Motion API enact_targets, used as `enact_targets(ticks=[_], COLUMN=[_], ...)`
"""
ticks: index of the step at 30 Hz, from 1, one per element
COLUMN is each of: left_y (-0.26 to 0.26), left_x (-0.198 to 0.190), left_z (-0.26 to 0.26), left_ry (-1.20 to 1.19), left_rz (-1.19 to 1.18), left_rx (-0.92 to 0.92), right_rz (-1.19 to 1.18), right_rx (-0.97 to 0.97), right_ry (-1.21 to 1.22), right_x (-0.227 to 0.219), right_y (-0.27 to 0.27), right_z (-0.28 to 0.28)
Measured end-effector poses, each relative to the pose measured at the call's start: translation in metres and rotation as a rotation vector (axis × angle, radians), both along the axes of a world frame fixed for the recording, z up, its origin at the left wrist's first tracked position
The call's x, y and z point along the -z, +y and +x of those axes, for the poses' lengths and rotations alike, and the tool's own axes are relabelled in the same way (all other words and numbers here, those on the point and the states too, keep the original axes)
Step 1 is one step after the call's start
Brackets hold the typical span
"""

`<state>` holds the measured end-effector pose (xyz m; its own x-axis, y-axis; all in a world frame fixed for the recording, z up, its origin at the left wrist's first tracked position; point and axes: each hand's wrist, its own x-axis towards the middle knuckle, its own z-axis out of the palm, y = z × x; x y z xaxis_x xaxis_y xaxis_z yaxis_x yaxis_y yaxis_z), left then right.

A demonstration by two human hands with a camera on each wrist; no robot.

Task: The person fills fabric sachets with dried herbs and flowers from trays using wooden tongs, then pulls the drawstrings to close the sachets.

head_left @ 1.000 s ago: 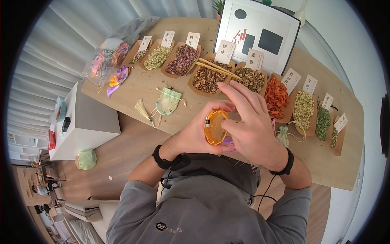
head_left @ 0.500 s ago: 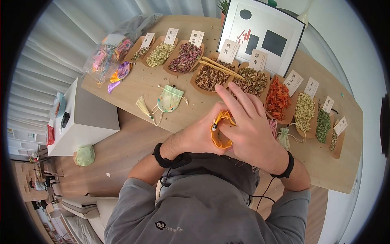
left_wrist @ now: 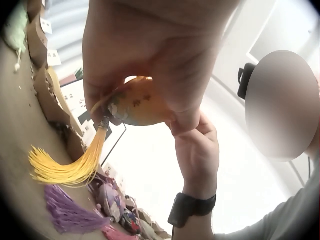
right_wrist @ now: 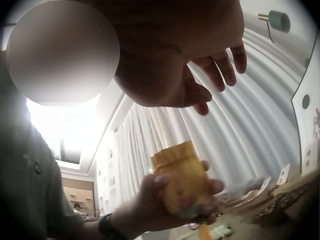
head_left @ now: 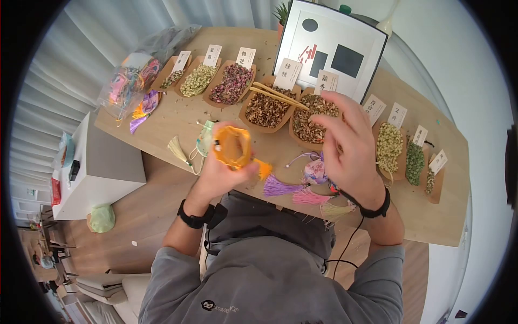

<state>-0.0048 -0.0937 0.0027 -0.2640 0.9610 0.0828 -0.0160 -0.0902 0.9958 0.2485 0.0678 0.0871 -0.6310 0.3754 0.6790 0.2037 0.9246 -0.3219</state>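
My left hand grips a yellow drawstring pouch by its sides, with the gathered mouth open and facing up. A yellow tassel hangs from the pouch in the left wrist view. Apart from the pouch, my right hand is raised with loosely bent fingers and nothing in them. Its fingertips overlap the right side of a paper tray of brown dried herbs. Below the hands lie a purple tassel, a pink tassel and a floral pouch.
Several labelled trays of dried flowers and herbs curve along the table. Wooden tongs rest across two trays. A pale green pouch lies behind my left hand. A plastic bag of coloured cords sits far left, and a framed board stands behind.
My hands have moved apart. The left hand has carried the yellow pouch to the left, and the right hand has withdrawn from its mouth to the right. The tassels below have come into view.
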Motion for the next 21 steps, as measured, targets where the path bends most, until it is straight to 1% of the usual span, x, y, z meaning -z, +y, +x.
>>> enact_targets(ticks=[1,3,4,5,6,7,8,9,10,11,12,15,17,19,21], left_y=[-0.003,-0.008,-0.011,-0.015,-0.018,-0.019,-0.018,-0.017,-0.017,-0.016,-0.016,-0.019,-0.023,-0.024,-0.024], left_x=[0.006,0.014,0.016,0.018,0.021,0.023,0.025,0.026,0.028,0.031,0.033,0.022,0.019,0.016,0.014], left_z=[-0.003,-0.008,-0.011,-0.014,-0.016,-0.016,-0.017,-0.019,-0.020,-0.023,-0.026,-0.026,-0.028,-0.030,-0.031], left_ry=[-0.012,-0.070,-0.081,-0.073,-0.067,-0.079,-0.040,0.001,-0.007,0.109,0.226,0.211,0.215,0.225,0.377], left_rz=[0.013,0.188,0.207,0.172,0.131,0.137,0.120,0.105,0.113,0.113,0.113,0.080,0.067,0.051,0.072], left_rx=[0.001,-0.073,-0.079,-0.080,-0.074,-0.068,-0.081,-0.093,-0.089,-0.096,-0.107,-0.096,-0.084,-0.071,-0.051], right_rz=[-0.031,0.006,-0.010,-0.030,-0.020,-0.024,-0.027,-0.020,-0.012,-0.004,0.006,0.050,0.098,0.115,0.127], right_rx=[0.065,0.087,0.127,0.169,0.172,0.188,0.207,0.215,0.219,0.220,0.223,0.232,0.267,0.264,0.262], right_ry=[-0.008,-0.019,-0.070,-0.121,-0.131,-0.207,-0.281,-0.288,-0.363,-0.436,-0.439,-0.464,-0.577,-0.603,-0.629], right_x=[0.003,0.012,0.015,0.018,0.023,0.029,0.034,0.039,0.044,0.049,0.052,0.061,0.066,0.072,0.079], right_y=[0.007,0.019,0.024,0.027,0.031,0.035,0.041,0.048,0.055,0.062,0.067,0.076,0.079,0.083,0.086], right_z=[-0.001,-0.006,-0.009,-0.013,-0.018,-0.025,-0.032,-0.039,-0.048,-0.058,-0.069,-0.101,-0.119,-0.131,-0.137])
